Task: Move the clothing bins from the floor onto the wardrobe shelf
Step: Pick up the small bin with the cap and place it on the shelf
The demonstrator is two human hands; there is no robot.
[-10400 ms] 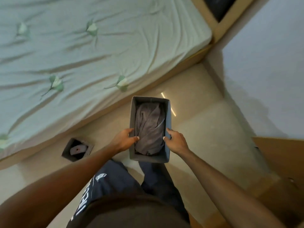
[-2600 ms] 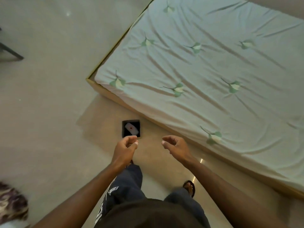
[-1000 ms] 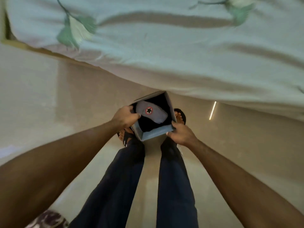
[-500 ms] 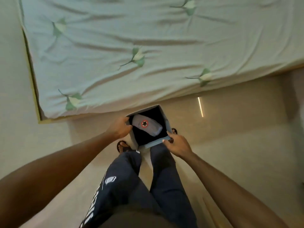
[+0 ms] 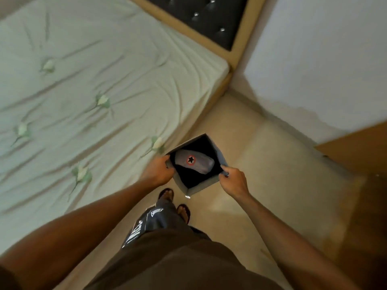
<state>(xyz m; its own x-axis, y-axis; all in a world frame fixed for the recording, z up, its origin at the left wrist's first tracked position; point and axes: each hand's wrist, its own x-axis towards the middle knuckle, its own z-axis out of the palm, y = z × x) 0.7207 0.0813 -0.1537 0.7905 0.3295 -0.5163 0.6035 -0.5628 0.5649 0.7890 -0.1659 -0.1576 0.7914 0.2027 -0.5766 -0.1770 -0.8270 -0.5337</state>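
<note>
2 hands hold the clothing bin (image 5: 204, 187) by opposite rims. The fingers of your left hand (image 5: 159, 171) curl over the left rim, and those of your right hand (image 5: 232, 181) pinch the right rim. The bin hangs clear of the floor (image 5: 272, 174), just right of the bed (image 5: 104, 91), with 1 corner turned toward you.

Carry it level. The fabric walls look soft and may sag, so pull both rims evenly and keep the grey garment (image 5: 202, 164) seated inside. The wardrobe shelf is not in view.

Markings: the garment bears 1 round badge (image 5: 190, 159), a black star inside a red ring, with no text. White lettering on your trousers (image 5: 150, 222) is not legible.
</note>
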